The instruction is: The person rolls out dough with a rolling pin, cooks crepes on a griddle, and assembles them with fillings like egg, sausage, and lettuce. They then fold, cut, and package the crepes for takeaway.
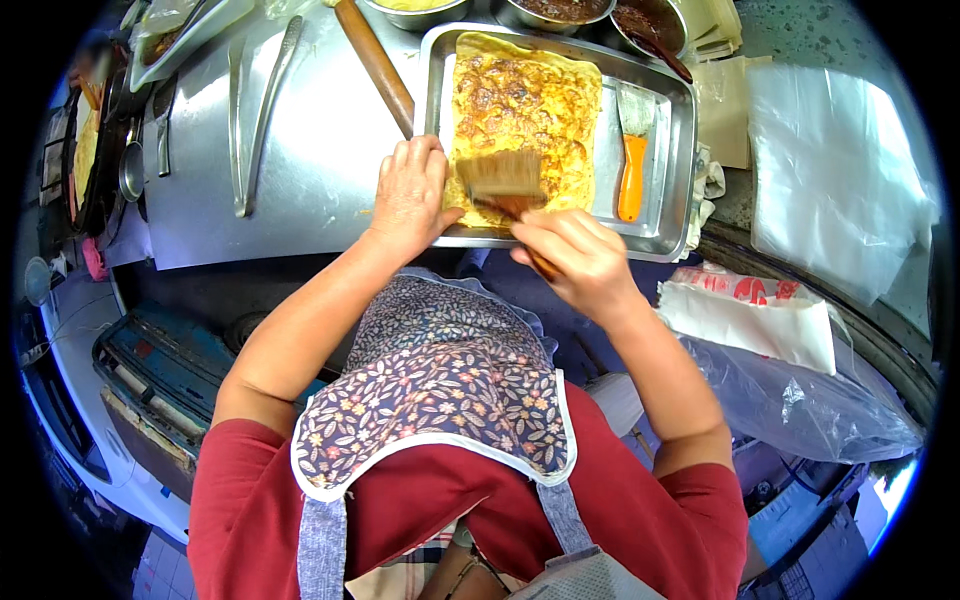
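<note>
A browned egg-covered flatbread (530, 90) lies in a metal tray (680, 130). My right hand (575, 260) is closed round the wooden handle of a wide brush (500, 172), whose bristles lie over the lower part of the flatbread. My left hand (407, 197) grips the tray's left rim near its lower corner, thumb by the flatbread's edge. Beside the flatbread, inside the tray, rests a spatula (631, 175) with an orange handle and metal blade.
A rolling pin (370, 60), tongs (265, 110) and spoons (132, 170) lie left on the steel counter (190, 220). Bowls of yellow and dark fillings (555, 8) stand behind the tray. Clear plastic bags (830, 170) and white printed bags (745, 310) are right. A dark pan (85, 160) sits far left.
</note>
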Action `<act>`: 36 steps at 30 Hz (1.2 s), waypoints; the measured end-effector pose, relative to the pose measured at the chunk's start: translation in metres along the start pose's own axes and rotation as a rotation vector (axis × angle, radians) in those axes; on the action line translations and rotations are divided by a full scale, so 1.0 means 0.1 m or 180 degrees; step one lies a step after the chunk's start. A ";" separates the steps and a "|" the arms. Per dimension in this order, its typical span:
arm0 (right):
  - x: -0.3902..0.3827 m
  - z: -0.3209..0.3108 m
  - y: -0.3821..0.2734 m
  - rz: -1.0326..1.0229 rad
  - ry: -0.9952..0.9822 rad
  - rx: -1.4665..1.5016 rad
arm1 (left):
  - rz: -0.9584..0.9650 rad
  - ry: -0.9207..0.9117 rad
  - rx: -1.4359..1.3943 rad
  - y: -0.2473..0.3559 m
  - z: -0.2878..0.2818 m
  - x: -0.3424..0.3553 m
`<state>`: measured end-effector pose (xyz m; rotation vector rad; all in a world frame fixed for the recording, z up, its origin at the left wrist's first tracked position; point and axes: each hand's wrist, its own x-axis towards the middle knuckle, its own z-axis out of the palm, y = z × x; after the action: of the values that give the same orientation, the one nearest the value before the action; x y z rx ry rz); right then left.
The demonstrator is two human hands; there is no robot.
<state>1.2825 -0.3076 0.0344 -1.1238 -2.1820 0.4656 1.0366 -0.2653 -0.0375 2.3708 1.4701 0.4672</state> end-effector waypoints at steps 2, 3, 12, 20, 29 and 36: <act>-0.18 -0.21 -0.06 0.0853 0.0402 0.0467 | -0.0001 -0.0017 -0.0089 -0.02 -0.04 -0.01; -0.21 -0.14 0.01 0.1477 0.0673 0.0936 | 0.0070 -0.0010 -0.0144 -0.04 -0.05 -0.03; -1.00 -0.42 1.05 0.2965 0.2281 0.1589 | 0.0514 -0.0205 0.0178 -0.03 -0.01 -0.05; 0.24 0.16 1.54 0.3254 0.2570 0.2136 | 0.0545 -0.0258 0.0136 0.03 -0.06 -0.02; 0.75 -0.64 1.12 0.0828 0.2498 0.1012 | 0.0413 -0.0111 -0.0131 0.02 -0.02 -0.10; 1.25 -0.33 1.54 -0.0313 0.1169 -0.0897 | 0.0134 0.0331 -0.0801 0.01 -0.19 -0.28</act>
<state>1.3426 -0.1159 0.0187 -1.1367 -2.0006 -0.0930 1.0173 -0.2894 -0.0228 2.2108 1.3185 0.7493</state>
